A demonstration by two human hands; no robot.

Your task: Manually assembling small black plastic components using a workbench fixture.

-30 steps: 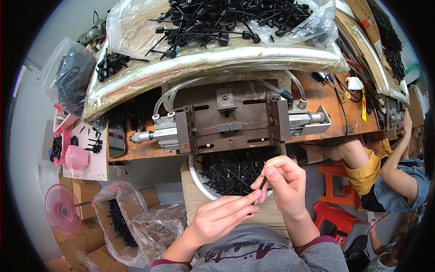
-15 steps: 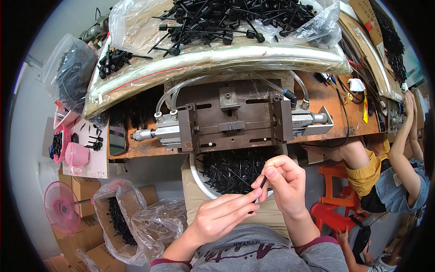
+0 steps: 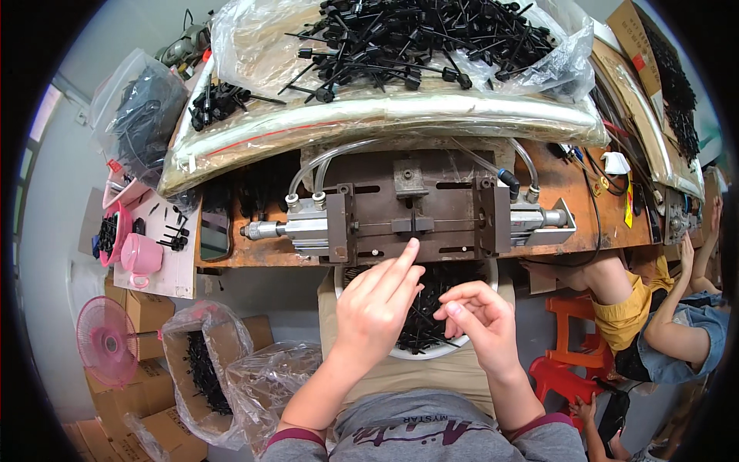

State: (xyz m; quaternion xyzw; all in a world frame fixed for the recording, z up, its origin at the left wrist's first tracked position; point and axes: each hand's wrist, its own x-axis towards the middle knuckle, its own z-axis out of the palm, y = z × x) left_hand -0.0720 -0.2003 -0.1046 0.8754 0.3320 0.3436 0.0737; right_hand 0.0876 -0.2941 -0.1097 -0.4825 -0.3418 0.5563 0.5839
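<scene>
My left hand (image 3: 377, 308) reaches forward to the metal fixture (image 3: 450, 165), its index finger stretched out. At that fingertip a thin black plastic piece (image 3: 414, 221) lies across the small centre block (image 3: 402, 225); my thumb is hidden beneath the hand. My right hand (image 3: 486, 323) hovers over the right side of a white basket (image 3: 493, 277), fingers loosely curled and slightly apart, with nothing visible in them. Several black stemmed plastic parts (image 3: 427, 316) fill the basket on my lap.
Pneumatic cylinders (image 3: 306, 231) with clear hoses flank the fixture on a worn orange bench (image 3: 600, 212). Behind it, black parts (image 3: 431, 46) are heaped on plastic wrapping. A pink fan (image 3: 106, 341) and cartons stand left. At right another person (image 3: 685, 316) works near red stools (image 3: 566, 377).
The hands have separated. My left hand has moved forward to the fixture, where the black piece now lies at the centre block. My right hand has let go and stays above the basket.
</scene>
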